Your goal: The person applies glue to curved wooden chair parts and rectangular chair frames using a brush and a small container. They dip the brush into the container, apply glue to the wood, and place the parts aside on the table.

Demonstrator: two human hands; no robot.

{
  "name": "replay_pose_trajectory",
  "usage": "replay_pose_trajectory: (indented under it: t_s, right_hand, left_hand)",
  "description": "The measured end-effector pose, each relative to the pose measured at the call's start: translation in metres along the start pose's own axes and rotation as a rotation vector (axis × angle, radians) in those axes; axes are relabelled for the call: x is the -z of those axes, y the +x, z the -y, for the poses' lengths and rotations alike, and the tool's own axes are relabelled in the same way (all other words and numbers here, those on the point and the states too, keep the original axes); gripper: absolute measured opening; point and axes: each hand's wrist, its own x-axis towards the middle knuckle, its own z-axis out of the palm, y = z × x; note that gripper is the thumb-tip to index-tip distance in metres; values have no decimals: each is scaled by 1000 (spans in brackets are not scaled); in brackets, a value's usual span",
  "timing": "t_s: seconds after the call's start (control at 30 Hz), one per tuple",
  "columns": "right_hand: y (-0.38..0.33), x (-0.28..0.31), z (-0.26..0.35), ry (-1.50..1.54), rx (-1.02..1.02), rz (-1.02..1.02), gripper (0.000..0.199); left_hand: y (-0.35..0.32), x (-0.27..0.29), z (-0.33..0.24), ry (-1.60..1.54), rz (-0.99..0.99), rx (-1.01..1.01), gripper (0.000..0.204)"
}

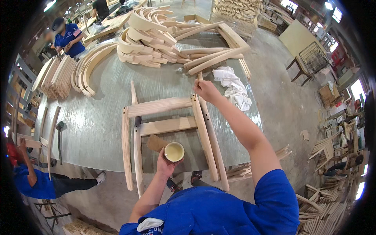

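Note:
My left hand (166, 163) is closed around a round cup (174, 152) of pale yellowish liquid, held low by the table's near edge. A flat brown piece (156, 143) lies against the cup's far left side; I cannot tell whether I hold it too. My right hand (207, 92) pinches a thin stick (195, 94), its lower end at the top joint of a wooden chair frame (162, 106). Pale legs and two crossbars make up the frame parts, which lie on the table and overhang its near edge. Small dark holes show in the right-hand legs (207, 117).
A white cloth (233, 87) lies on the plastic-covered table (94, 117), right of my hand. Curved wooden pieces (145, 39) are piled at the back, beside longer rails (219, 58). A mallet (59, 126) is at the left edge. Co-workers (70, 37) stand far left and near left.

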Motion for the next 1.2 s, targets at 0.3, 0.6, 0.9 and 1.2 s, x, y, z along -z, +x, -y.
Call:
replay_pose_trajectory:
  t_s: [0.3,0.6,0.9,1.2]
  right_hand:
    - [-13,6,-5,1,41,-34,19]
    - [-62,37,49,551,-155,-131,20]
    - [-107,36,26,902,-232,-295,18]
    - [-131,32,2,1296,-501,-349,14]
  left_hand:
    - [7,-13,-7,40,52,-42,41]
    - [56,-80,-39,243,-70,-248,43]
    - [68,-145,-34,323,58,-408,38]
    - [78,-149,-14,234,94,-213,44]
